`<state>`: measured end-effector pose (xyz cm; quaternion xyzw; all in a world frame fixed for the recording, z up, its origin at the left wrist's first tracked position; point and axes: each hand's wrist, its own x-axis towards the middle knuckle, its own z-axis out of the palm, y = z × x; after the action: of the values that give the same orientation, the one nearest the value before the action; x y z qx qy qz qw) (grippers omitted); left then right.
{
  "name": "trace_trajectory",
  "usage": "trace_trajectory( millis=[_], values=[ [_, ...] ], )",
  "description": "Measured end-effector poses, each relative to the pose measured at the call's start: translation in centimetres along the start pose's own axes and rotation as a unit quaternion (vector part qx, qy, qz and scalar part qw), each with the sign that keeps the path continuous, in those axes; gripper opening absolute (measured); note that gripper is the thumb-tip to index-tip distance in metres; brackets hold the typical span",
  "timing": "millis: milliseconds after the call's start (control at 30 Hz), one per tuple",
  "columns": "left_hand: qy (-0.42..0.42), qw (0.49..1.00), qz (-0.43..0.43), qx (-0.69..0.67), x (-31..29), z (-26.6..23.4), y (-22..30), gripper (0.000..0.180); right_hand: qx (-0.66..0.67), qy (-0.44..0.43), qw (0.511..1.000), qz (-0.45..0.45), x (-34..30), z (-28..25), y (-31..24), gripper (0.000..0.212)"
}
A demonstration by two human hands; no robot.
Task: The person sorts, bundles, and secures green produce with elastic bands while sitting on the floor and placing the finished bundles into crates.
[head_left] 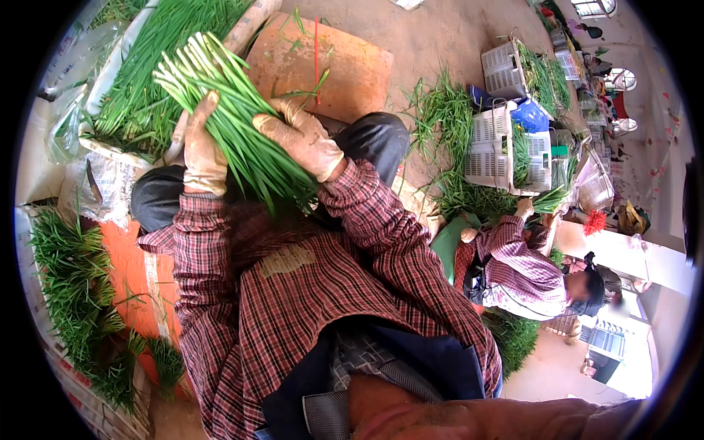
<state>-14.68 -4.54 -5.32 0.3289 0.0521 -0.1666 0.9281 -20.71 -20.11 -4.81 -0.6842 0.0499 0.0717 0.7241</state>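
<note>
A thick bunch of Chinese chives (246,121) lies across both my hands above my lap, its pale cut ends up to the left and its green leaves hanging toward my waist. My left hand (204,147), in a dirty, pale glove, closes round the bunch from the left with the thumb over the stems. On the other side my right hand (304,139), gloved alike, grips it with the thumb lying along the leaves; its fingers are partly hidden. Just beyond my knees is a worn wooden board (352,70) with a thin red strip (317,62) and stray leaves on it.
Loose chives (169,44) fill a long holder at the far left. More bunches (70,271) stand at my left beside an orange surface (136,271). White plastic crates (488,150) with chives stand at right, near a seated co-worker (506,257) holding chives.
</note>
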Motion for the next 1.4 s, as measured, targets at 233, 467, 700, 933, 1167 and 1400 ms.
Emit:
trace_trajectory(
  millis=[233, 467, 700, 933, 1167, 1400],
  values=[
    [-0.065, 0.996, 0.047, -0.040, -0.9, 1.5, -0.8, 0.058, 0.066, 0.003, 0.998, -0.007, -0.3, 0.3, 2.0, 0.037],
    [-0.145, 0.989, 0.016, -0.036, -0.2, -1.0, -2.5, 0.071, -0.247, 0.010, 0.952, -0.179, -1.3, 0.9, 1.9, 0.044],
    [-0.115, 0.992, 0.017, 0.055, -0.4, -1.2, -2.1, 0.059, -0.385, 0.005, 0.913, -0.135, -1.5, 0.6, 0.6, 0.046],
    [-0.115, 0.990, -0.062, 0.050, -1.0, -1.9, -2.5, 0.052, -0.312, 0.048, 0.932, -0.178, 0.5, -3.0, -4.4, 0.074],
    [-0.204, 0.963, -0.177, 0.022, -1.6, -0.8, -2.6, 0.052, -0.202, -0.104, 0.956, -0.187, 4.2, -1.5, -6.7, 0.091],
    [-0.210, 0.956, -0.203, 0.029, -1.7, -1.7, -2.9, 0.062, 0.035, -0.114, 0.985, -0.126, 3.3, -1.3, -7.0, 0.050]
  ],
)
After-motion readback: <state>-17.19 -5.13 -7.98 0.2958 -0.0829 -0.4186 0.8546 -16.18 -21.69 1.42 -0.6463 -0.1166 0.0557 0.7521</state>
